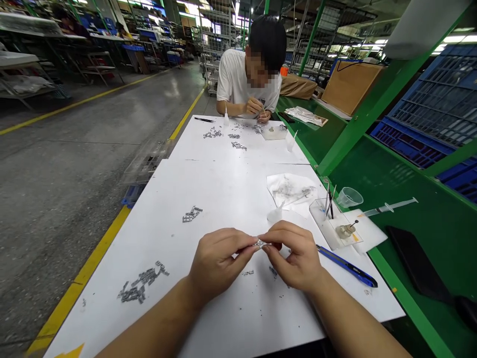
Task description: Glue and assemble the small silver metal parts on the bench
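Observation:
Between my two hands is a small grey metal part [260,243], pinched at its ends above the white table. The thumb and forefinger of my left hand [219,256] close on its left end. My right hand [294,251] grips the right end the same way, and the fingertips hide much of the part. Just below lie a few more small metal parts [248,272]. A pile of similar grey parts [139,284] rests to the left, with a smaller group [192,214] farther off.
A blue utility knife [348,266] lies right of my right hand. Beyond it are a tool holder [330,223] with tweezers, a plastic cup [349,197], a syringe [389,207] and a stained cloth [290,191]. A co-worker [248,79] works at the table's far end.

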A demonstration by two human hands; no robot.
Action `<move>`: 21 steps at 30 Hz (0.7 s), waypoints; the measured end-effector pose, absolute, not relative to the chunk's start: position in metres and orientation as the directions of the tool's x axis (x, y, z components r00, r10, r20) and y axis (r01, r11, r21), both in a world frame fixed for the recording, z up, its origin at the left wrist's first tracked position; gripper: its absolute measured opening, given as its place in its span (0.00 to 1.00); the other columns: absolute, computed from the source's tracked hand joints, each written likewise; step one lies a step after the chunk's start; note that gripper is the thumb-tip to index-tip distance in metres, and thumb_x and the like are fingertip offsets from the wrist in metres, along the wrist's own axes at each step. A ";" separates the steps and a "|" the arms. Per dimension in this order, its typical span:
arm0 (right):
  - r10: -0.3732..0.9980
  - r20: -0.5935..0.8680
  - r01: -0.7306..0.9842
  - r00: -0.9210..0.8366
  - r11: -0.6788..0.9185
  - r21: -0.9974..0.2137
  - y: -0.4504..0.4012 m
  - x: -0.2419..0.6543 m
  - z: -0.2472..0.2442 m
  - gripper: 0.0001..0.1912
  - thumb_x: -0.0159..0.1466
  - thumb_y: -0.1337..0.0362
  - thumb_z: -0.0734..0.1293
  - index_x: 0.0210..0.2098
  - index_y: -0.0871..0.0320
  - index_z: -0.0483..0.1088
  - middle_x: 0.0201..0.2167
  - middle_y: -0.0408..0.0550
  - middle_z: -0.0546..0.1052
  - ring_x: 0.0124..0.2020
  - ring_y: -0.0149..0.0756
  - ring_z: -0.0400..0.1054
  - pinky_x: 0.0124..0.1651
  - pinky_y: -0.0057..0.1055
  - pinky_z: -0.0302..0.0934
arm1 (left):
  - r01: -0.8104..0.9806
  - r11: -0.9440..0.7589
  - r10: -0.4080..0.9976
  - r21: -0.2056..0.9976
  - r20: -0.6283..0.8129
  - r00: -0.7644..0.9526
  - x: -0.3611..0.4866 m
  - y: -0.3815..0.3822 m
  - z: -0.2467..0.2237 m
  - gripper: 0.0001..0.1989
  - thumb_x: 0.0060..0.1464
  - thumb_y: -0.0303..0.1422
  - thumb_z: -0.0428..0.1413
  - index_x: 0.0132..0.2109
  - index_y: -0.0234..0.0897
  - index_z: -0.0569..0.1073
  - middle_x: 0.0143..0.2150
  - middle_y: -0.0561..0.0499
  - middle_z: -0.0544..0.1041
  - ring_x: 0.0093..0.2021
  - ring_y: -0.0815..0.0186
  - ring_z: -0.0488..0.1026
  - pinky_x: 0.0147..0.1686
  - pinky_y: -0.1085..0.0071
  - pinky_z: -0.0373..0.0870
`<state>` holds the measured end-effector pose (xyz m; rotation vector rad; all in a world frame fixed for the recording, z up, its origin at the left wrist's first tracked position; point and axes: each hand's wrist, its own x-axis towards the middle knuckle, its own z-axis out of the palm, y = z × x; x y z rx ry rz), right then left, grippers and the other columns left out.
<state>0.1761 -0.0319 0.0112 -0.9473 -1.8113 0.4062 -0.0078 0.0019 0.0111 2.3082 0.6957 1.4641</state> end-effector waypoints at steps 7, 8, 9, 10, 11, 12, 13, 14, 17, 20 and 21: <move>0.732 0.666 0.466 -0.140 0.642 -0.608 -0.035 0.172 0.007 0.11 0.61 0.74 0.65 0.40 0.57 0.74 0.27 0.45 0.74 0.24 0.29 0.65 0.25 0.28 0.63 | 0.213 -0.806 0.590 0.552 0.718 0.369 -0.007 0.002 0.010 0.06 0.53 0.24 0.61 0.39 0.37 0.79 0.29 0.53 0.81 0.27 0.70 0.76 0.27 0.76 0.74; 0.724 0.676 0.478 -0.140 0.647 -0.594 -0.035 0.171 0.007 0.11 0.61 0.75 0.65 0.40 0.57 0.74 0.27 0.45 0.73 0.24 0.29 0.65 0.25 0.28 0.62 | 0.213 -0.800 0.597 0.561 0.712 0.368 -0.007 0.002 0.010 0.06 0.53 0.24 0.61 0.39 0.37 0.79 0.29 0.53 0.81 0.27 0.71 0.76 0.27 0.76 0.74; 0.714 0.686 0.486 -0.140 0.653 -0.581 -0.035 0.171 0.007 0.11 0.60 0.75 0.65 0.39 0.58 0.74 0.27 0.46 0.73 0.24 0.30 0.65 0.24 0.28 0.62 | 0.215 -0.794 0.606 0.569 0.706 0.367 -0.007 0.001 0.010 0.06 0.54 0.24 0.61 0.39 0.38 0.79 0.29 0.54 0.81 0.27 0.71 0.76 0.27 0.76 0.74; 0.707 0.693 0.488 -0.138 0.658 -0.574 -0.036 0.170 0.007 0.10 0.60 0.75 0.65 0.39 0.58 0.74 0.26 0.46 0.73 0.24 0.30 0.65 0.24 0.27 0.61 | 0.218 -0.788 0.613 0.576 0.700 0.367 -0.006 0.000 0.011 0.06 0.54 0.24 0.60 0.39 0.38 0.79 0.28 0.54 0.81 0.26 0.71 0.75 0.27 0.76 0.74; 0.703 0.698 0.487 -0.136 0.661 -0.570 -0.036 0.170 0.007 0.10 0.61 0.75 0.65 0.39 0.58 0.74 0.26 0.46 0.73 0.24 0.30 0.65 0.23 0.27 0.61 | 0.223 -0.785 0.617 0.579 0.696 0.366 -0.006 -0.001 0.011 0.06 0.54 0.24 0.60 0.38 0.38 0.79 0.28 0.54 0.80 0.26 0.71 0.75 0.26 0.76 0.73; 0.703 0.699 0.485 -0.132 0.661 -0.573 -0.037 0.170 0.008 0.10 0.61 0.75 0.64 0.38 0.58 0.74 0.26 0.46 0.73 0.23 0.30 0.65 0.23 0.27 0.60 | 0.230 -0.784 0.619 0.577 0.696 0.363 -0.006 -0.002 0.011 0.06 0.54 0.24 0.60 0.38 0.37 0.79 0.28 0.54 0.80 0.26 0.71 0.75 0.26 0.76 0.73; 0.706 0.696 0.481 -0.130 0.659 -0.578 -0.037 0.169 0.008 0.10 0.61 0.75 0.64 0.37 0.58 0.74 0.26 0.46 0.73 0.23 0.30 0.64 0.23 0.27 0.60 | 0.236 -0.785 0.618 0.572 0.699 0.359 -0.006 -0.003 0.011 0.05 0.54 0.24 0.60 0.38 0.37 0.79 0.27 0.54 0.80 0.25 0.71 0.74 0.26 0.76 0.73; 0.710 0.693 0.479 -0.125 0.655 -0.585 -0.037 0.169 0.008 0.10 0.61 0.75 0.64 0.37 0.57 0.74 0.25 0.46 0.73 0.23 0.30 0.64 0.23 0.27 0.60 | 0.243 -0.785 0.618 0.570 0.701 0.355 -0.005 -0.003 0.011 0.05 0.54 0.24 0.60 0.37 0.37 0.79 0.27 0.54 0.80 0.25 0.71 0.74 0.25 0.76 0.72; 0.724 0.682 0.473 -0.102 0.638 -0.607 -0.037 0.167 0.008 0.10 0.61 0.75 0.64 0.37 0.57 0.74 0.25 0.45 0.73 0.23 0.29 0.64 0.22 0.27 0.60 | 0.252 -0.782 0.623 0.570 0.707 0.336 -0.005 -0.003 0.008 0.04 0.53 0.25 0.61 0.36 0.37 0.79 0.26 0.54 0.79 0.25 0.71 0.74 0.24 0.75 0.72; 0.760 0.648 0.459 -0.049 0.594 -0.661 -0.035 0.166 0.005 0.08 0.61 0.73 0.64 0.37 0.57 0.74 0.25 0.44 0.72 0.23 0.29 0.63 0.24 0.27 0.60 | 0.266 -0.793 0.609 0.548 0.731 0.307 -0.005 -0.001 0.004 0.06 0.52 0.25 0.62 0.39 0.36 0.79 0.27 0.53 0.80 0.26 0.69 0.75 0.26 0.74 0.73; 0.778 0.627 0.453 -0.031 0.570 -0.685 -0.035 0.166 0.004 0.08 0.62 0.72 0.65 0.36 0.57 0.75 0.24 0.44 0.72 0.23 0.29 0.63 0.24 0.28 0.61 | 0.277 -0.796 0.604 0.538 0.740 0.296 -0.005 0.000 0.003 0.07 0.52 0.25 0.62 0.40 0.36 0.79 0.28 0.53 0.80 0.27 0.69 0.76 0.27 0.73 0.74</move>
